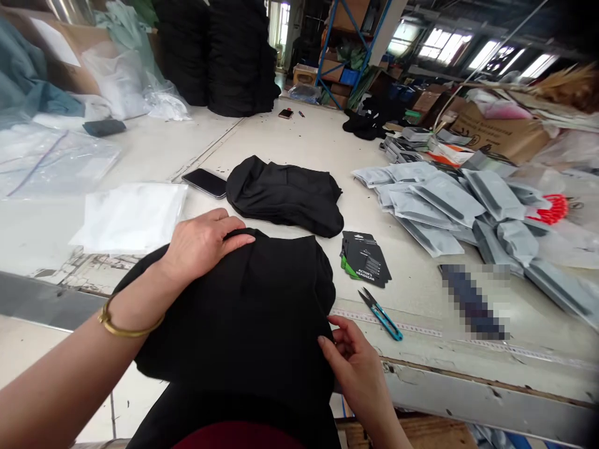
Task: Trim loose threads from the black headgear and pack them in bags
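While the left hand (202, 244) pinches the upper edge of the black cloth (271, 305) between thumb and fingers, the right hand (355, 355) is half curled, thumb and forefinger tips at the cloth's right edge; cannot tell whether they grip it. Cloth: lower centre of frame, reaching past the lower edge of the tabletop (304, 140). A second black pile (285, 193): centre of frame, phone (206, 183) just left of it. White bags (131, 218): left of frame. Right of centre: dark cards (365, 257), overlapping; below them, snips (382, 317), blue-handled, tips toward upper left. Grey packets (421, 199): heaped, right of frame.
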`<state>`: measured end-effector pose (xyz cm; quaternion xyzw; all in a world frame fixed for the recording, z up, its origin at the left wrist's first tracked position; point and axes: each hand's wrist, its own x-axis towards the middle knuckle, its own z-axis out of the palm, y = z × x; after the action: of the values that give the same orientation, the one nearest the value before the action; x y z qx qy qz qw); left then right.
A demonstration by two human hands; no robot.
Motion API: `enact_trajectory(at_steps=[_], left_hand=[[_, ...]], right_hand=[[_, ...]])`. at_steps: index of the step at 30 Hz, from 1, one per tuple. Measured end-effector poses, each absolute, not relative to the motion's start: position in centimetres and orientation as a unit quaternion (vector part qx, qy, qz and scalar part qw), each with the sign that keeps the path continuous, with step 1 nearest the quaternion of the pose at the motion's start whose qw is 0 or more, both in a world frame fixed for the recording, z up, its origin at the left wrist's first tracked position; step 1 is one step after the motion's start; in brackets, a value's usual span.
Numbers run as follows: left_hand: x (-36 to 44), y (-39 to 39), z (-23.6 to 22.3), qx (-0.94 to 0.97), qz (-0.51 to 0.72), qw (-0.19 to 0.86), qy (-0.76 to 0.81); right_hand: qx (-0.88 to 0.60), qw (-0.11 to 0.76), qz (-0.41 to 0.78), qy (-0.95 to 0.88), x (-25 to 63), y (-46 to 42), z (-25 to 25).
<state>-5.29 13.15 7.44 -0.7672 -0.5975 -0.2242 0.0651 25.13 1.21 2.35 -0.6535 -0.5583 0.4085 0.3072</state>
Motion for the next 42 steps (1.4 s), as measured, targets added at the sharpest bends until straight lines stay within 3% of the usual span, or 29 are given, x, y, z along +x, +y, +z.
enact_trajectory(at_steps=[5, 10, 14, 17, 24, 27, 30, 33, 38, 42], left_hand=[[-6.8, 16.0, 3.4, -0.825, -0.103, 0.04, -0.554], [-3.8, 14.1, 4.5, -0.801, -0.179, 0.067, -0.567], [2.7, 11.8, 7.4, -0.795, -0.248, -0.113, -0.542], [6.7, 12.5, 7.0, -0.751, -0.246, -0.22, -0.572], [7.3, 15.7, 3.5, -0.704, -0.262, -0.275, -0.6], [6.2, 15.2, 3.2, -0.669, -0.386, -0.311, -0.553], [5.7, 14.9, 3.1, -0.567, -0.466, -0.48, -0.481], [5.6, 15.0, 3.2, -0.455, -0.49, -0.622, -0.408], [5.3, 15.4, 3.1, -0.393, -0.496, -0.674, -0.38], [5.1, 15.5, 3.1, -0.407, -0.49, -0.658, -0.402]], right_hand=[[-0.651, 0.283, 0.381, -0.593, 24.6, 0.6, 2.3], [-0.657, 0.278, 0.338, -0.614, 25.4, -0.7, 1.8], [-0.628, 0.307, 0.3, -0.649, 24.2, -0.9, 2.4], [-0.57, 0.324, 0.231, -0.719, 21.6, -0.8, 2.8], [-0.432, 0.23, 0.258, -0.833, 18.2, -1.3, 2.0], [-0.483, 0.319, 0.277, -0.767, 21.5, -0.2, 2.2], [-0.612, 0.394, 0.191, -0.658, 26.8, 2.0, 2.2], [-0.708, 0.386, 0.126, -0.577, 32.0, 3.9, 1.5], [-0.724, 0.378, 0.048, -0.575, 34.7, 4.2, 0.5], [-0.726, 0.418, 0.146, -0.526, 31.3, 3.8, 1.1]])
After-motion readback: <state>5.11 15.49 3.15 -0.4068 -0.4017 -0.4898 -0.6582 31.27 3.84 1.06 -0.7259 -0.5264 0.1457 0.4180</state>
